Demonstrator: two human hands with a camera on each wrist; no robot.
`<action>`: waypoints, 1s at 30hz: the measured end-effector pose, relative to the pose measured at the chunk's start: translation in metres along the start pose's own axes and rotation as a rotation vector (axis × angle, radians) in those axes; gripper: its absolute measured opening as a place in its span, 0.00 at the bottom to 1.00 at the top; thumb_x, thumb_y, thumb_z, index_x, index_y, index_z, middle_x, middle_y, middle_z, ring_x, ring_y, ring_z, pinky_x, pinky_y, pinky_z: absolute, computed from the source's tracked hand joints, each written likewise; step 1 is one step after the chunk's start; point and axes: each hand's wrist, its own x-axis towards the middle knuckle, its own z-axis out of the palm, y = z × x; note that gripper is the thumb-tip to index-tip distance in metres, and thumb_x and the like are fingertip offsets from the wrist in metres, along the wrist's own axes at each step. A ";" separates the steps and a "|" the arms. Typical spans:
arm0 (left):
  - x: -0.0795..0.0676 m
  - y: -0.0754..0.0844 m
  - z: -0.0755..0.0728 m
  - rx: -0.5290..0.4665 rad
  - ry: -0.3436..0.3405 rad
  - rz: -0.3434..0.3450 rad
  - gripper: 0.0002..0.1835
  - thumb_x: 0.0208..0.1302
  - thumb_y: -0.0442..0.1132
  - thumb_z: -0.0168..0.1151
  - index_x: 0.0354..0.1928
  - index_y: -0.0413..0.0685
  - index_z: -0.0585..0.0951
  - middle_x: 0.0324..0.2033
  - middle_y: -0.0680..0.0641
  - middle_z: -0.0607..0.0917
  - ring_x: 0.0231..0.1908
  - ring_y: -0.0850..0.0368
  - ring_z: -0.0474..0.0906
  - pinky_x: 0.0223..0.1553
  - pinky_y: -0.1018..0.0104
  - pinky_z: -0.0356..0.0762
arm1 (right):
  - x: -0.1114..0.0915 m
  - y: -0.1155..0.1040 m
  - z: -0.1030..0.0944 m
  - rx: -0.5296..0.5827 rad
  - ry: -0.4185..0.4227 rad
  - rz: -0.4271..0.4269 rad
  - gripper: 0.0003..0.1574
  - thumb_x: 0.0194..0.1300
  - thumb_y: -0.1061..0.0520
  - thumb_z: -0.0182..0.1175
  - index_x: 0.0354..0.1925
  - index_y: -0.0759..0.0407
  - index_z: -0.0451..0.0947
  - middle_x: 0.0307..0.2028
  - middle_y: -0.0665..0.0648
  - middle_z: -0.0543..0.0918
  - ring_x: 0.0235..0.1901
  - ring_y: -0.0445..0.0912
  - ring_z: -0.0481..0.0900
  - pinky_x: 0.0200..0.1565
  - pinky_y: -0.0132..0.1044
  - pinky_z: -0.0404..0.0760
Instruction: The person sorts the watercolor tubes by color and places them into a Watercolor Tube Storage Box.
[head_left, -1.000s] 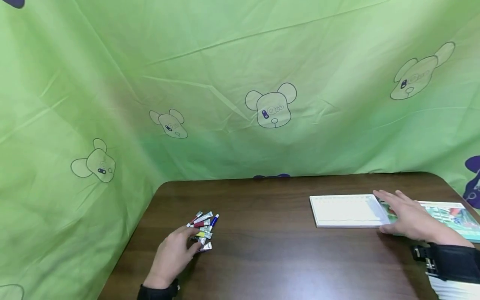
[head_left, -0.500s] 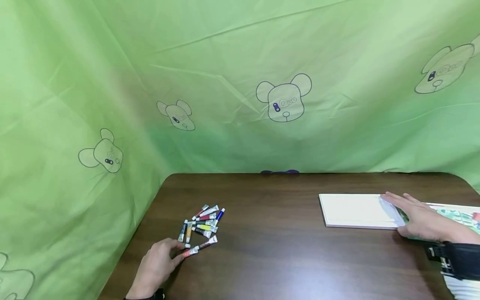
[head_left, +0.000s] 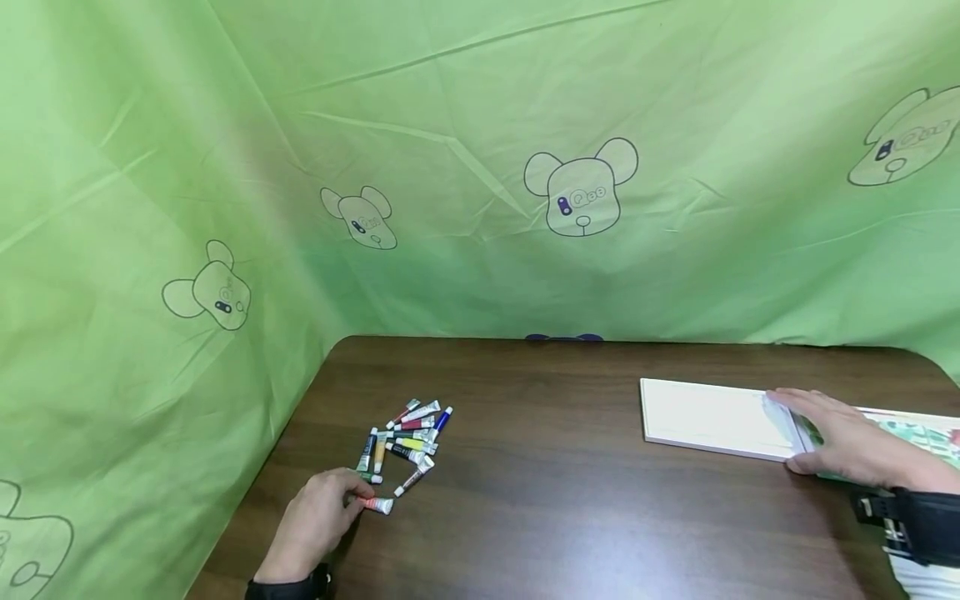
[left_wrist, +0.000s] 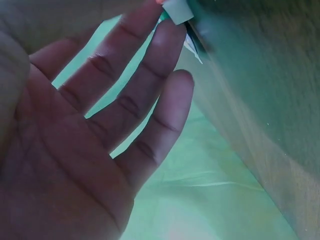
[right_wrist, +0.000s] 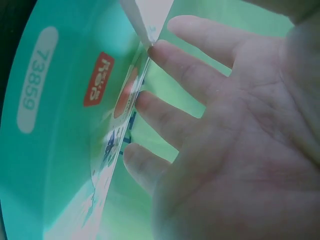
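My left hand (head_left: 318, 517) is low at the left of the table, pinching a small red paint tube (head_left: 378, 505) between thumb and fingertips. Just beyond it lies a loose cluster of paint tubes, among them a yellow tube (head_left: 416, 446), a blue tube (head_left: 443, 421) and a brown tube (head_left: 414, 477). Over on the right, my right hand (head_left: 843, 437) spans the right end of a white tray (head_left: 712, 417), gripping it by its near and far long edges. That end meets a green printed box (right_wrist: 65, 125), partly hidden under the hand.
The dark wooden table (head_left: 540, 467) has rounded far corners. A green curtain (head_left: 450, 167) with bear-head outlines hangs behind it and along its left side. Wide bare tabletop lies between the tubes and the tray.
My left hand has drawn back toward the lower left, uncovering more tubes. The red tube has come apart from the brown one, which now lies turned. The tray's left end has swung slightly backward.
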 end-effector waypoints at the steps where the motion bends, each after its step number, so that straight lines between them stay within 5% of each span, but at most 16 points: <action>1: 0.000 0.000 0.000 0.006 0.013 0.020 0.12 0.47 0.32 0.70 0.24 0.63 0.83 0.32 0.59 0.83 0.36 0.58 0.79 0.37 0.57 0.77 | 0.000 0.000 0.000 0.000 0.001 0.001 0.62 0.36 0.48 0.74 0.65 0.71 0.60 0.59 0.75 0.66 0.53 0.68 0.64 0.46 0.63 0.67; 5: 0.002 0.000 -0.001 0.015 0.100 0.069 0.12 0.46 0.28 0.68 0.26 0.58 0.84 0.33 0.57 0.84 0.39 0.55 0.79 0.41 0.56 0.77 | -0.002 0.000 0.001 0.032 -0.003 0.011 0.62 0.37 0.49 0.73 0.66 0.72 0.59 0.60 0.77 0.64 0.55 0.71 0.61 0.48 0.67 0.64; 9: 0.003 0.003 -0.004 -0.010 0.145 -0.026 0.06 0.48 0.33 0.69 0.28 0.52 0.83 0.28 0.54 0.81 0.32 0.57 0.77 0.33 0.58 0.76 | -0.003 0.001 0.001 0.022 -0.007 0.015 0.62 0.37 0.48 0.73 0.66 0.72 0.58 0.60 0.77 0.63 0.55 0.71 0.62 0.48 0.68 0.64; 16: 0.001 0.011 -0.001 -0.057 0.023 -0.213 0.11 0.47 0.45 0.71 0.21 0.53 0.76 0.18 0.57 0.75 0.20 0.62 0.69 0.23 0.63 0.68 | 0.000 0.000 0.000 0.021 0.005 0.002 0.64 0.36 0.46 0.74 0.67 0.71 0.58 0.59 0.77 0.65 0.57 0.73 0.60 0.51 0.69 0.61; 23: -0.004 0.008 -0.004 0.001 -0.020 -0.207 0.10 0.44 0.40 0.71 0.19 0.55 0.76 0.18 0.57 0.76 0.20 0.60 0.70 0.22 0.57 0.69 | 0.003 -0.011 -0.003 0.034 -0.064 0.081 0.71 0.37 0.40 0.73 0.67 0.79 0.53 0.58 0.79 0.61 0.55 0.72 0.60 0.51 0.66 0.63; 30: -0.007 0.004 -0.012 -0.006 -0.063 -0.241 0.13 0.47 0.46 0.71 0.18 0.57 0.74 0.17 0.57 0.73 0.20 0.59 0.66 0.23 0.60 0.65 | 0.000 -0.013 -0.004 -0.016 -0.020 0.118 0.73 0.33 0.33 0.73 0.62 0.82 0.59 0.54 0.81 0.63 0.56 0.73 0.56 0.53 0.69 0.59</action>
